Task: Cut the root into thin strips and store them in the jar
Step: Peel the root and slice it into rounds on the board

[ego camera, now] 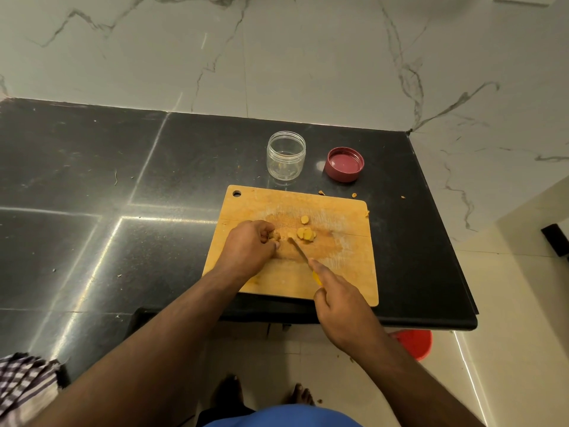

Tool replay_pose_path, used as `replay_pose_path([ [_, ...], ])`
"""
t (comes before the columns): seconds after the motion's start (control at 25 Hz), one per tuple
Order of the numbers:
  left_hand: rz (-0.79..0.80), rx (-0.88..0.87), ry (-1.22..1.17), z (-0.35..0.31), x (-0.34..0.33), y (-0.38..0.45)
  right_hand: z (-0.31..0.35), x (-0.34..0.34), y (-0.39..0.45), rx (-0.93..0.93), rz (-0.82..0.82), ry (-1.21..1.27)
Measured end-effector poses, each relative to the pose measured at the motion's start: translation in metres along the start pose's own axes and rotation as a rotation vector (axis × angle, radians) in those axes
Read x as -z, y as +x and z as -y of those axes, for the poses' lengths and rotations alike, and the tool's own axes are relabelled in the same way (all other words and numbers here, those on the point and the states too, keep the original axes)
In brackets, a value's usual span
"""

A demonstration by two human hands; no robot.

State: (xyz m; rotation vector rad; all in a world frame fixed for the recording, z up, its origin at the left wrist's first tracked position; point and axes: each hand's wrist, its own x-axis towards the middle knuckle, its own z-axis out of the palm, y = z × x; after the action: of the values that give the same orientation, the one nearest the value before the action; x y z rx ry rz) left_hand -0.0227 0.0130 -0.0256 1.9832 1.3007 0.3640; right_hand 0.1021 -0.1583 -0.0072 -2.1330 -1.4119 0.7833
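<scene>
A: From the head view, which step is in hand?

B: Slicing. The left hand [252, 241] pinches the root [276, 236] down on the board [348, 272], fingers curled over it. The right hand [337, 298] grips the knife [298, 248] by its yellow handle, forefinger laid along the spine, blade tip just beside the root.

A: And what is cut so far?

B: Round slices [305, 234] lie right of the blade, not yet strips. The jar [286, 158] stands open behind the board, seemingly holding nothing, its lid [344, 164] beside it.

A: The next move?

B: Probably another thin cut; the blade must drop close to the fingertips, so they should stay tucked. Both forearms reach in from below, converging on the board
</scene>
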Motion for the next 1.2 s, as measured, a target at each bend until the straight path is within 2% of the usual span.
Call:
replay_pose_path([
  [0.12, 0.011, -0.008, 0.015, -0.001, -0.001, -0.002, -0.002, 0.001, 0.000, -0.016, -0.072, -0.043],
  [0.28, 0.029, -0.012, 0.011, -0.005, -0.003, -0.001, 0.002, -0.003, 0.001, 0.019, -0.003, -0.020],
  [0.44, 0.037, -0.013, 0.018, -0.006, -0.005, 0.001, -0.002, -0.004, 0.004, -0.041, -0.056, -0.030],
  [0.6, 0.054, 0.019, 0.038, -0.008, -0.007, 0.002, 0.006, -0.006, 0.002, 0.010, -0.047, 0.030],
  [1.2, 0.071, 0.026, 0.062, -0.013, -0.003, 0.001, 0.026, -0.019, 0.012, 0.025, 0.010, -0.159],
])
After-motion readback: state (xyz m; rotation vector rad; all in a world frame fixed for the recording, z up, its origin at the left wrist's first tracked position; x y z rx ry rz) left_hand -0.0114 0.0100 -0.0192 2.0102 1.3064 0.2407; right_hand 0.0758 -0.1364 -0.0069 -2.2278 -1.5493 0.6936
